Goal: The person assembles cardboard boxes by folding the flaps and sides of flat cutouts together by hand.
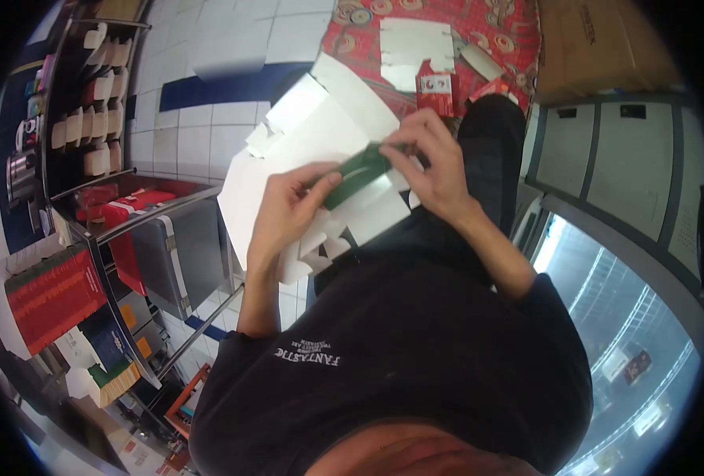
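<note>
A large white cardboard sheet (249,190) with cut flaps and slots lies across my lap. On top of it a folded green card piece (357,176) is held up between my two hands; whether it is joined to the white card I cannot tell. My left hand (292,208) pinches its left end between thumb and fingers. At the far end my right hand (433,168) grips its upper right corner with bent fingers. White panels with cut-outs (379,210) hang just below the green piece, towards my body.
A red patterned cloth (352,40) ahead bears a flat white box blank (417,51) and a small red box (437,94). Metal racks (102,230) with boxes stand left. A brown carton (586,47), grey cabinets (629,159) and a glass-topped case (613,317) are on the right.
</note>
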The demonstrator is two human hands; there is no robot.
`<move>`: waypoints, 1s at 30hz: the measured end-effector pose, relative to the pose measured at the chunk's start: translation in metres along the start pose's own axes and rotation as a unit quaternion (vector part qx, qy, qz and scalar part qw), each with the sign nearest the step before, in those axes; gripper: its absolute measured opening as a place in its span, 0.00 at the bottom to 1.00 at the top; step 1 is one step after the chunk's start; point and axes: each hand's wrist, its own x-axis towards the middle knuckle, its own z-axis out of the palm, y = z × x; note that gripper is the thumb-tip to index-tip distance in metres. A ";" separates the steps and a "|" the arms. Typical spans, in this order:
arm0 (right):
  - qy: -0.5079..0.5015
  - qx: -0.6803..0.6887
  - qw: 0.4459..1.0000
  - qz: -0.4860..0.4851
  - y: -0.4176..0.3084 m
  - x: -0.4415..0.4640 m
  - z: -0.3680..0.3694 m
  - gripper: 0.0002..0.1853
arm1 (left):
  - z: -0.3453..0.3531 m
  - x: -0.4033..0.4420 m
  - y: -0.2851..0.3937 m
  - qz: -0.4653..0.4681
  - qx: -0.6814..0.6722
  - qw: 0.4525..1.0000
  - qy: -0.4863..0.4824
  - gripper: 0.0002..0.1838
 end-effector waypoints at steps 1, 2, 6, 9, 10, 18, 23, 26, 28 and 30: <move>-0.019 -0.018 0.999 -0.025 0.003 -0.003 0.000 0.08 | -0.003 0.000 0.003 0.001 0.024 1.000 0.000 0.12; -0.052 -0.011 0.998 -0.025 0.007 -0.007 0.005 0.08 | -0.002 0.002 -0.009 0.050 0.024 0.998 0.001 0.10; -0.165 -0.022 0.985 -0.040 0.005 0.002 -0.001 0.08 | -0.002 0.014 -0.013 0.195 0.078 0.978 0.004 0.10; -0.178 0.016 0.984 0.021 -0.010 0.012 -0.007 0.07 | -0.007 0.007 0.015 0.112 0.092 0.989 -0.038 0.10; -0.180 0.030 0.982 0.043 -0.009 0.013 -0.006 0.07 | -0.010 0.006 0.018 0.100 0.087 0.990 -0.043 0.10; -0.235 -0.108 0.958 -0.122 -0.012 0.011 0.003 0.07 | -0.014 0.006 -0.004 0.175 0.141 0.973 -0.045 0.12; -0.207 -0.125 0.961 -0.138 -0.006 0.013 0.006 0.07 | -0.011 -0.005 0.008 0.117 0.112 0.986 -0.043 0.13; -0.235 -0.124 0.953 -0.145 -0.007 0.016 0.004 0.08 | -0.011 -0.004 0.002 0.107 0.122 0.986 -0.031 0.13; -0.257 -0.116 0.948 -0.148 -0.007 0.018 0.001 0.08 | -0.009 -0.004 0.000 0.118 0.137 0.983 -0.026 0.13; -0.277 -0.148 0.935 -0.162 -0.010 0.018 -0.002 0.08 | -0.007 -0.006 0.000 0.129 0.152 0.980 -0.023 0.13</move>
